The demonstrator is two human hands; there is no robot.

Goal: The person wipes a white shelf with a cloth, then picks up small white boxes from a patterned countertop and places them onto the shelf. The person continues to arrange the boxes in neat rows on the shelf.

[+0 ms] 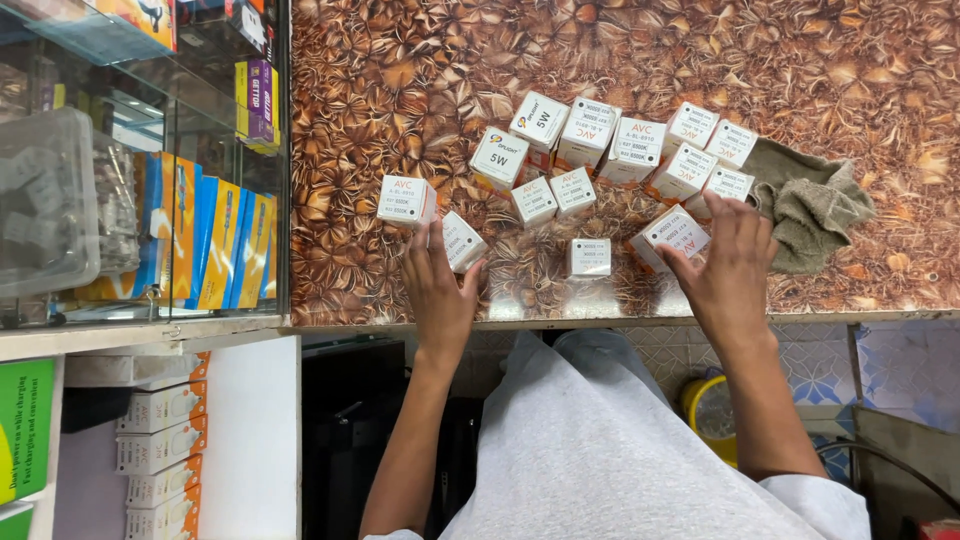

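Note:
Several small white cardboard boxes with orange sides lie scattered on a brown leaf-patterned counter (620, 60). My left hand (438, 290) rests on the counter, thumb and fingers around one tilted box (462, 240); another box (405, 200) sits just above my fingertips. My right hand (728, 265) lies flat near the front edge, its thumb and fingers touching a box (668, 236) on its left side. A single box (590, 257) lies between my hands. The main cluster of boxes (600, 145) sits farther back.
A grey-green cloth (815, 205) lies crumpled right of my right hand. A glass display case (150, 200) with blue and yellow packages stands at left. Stacked white boxes (160, 450) fill a shelf below it. A yellow bucket (712, 412) stands under the counter.

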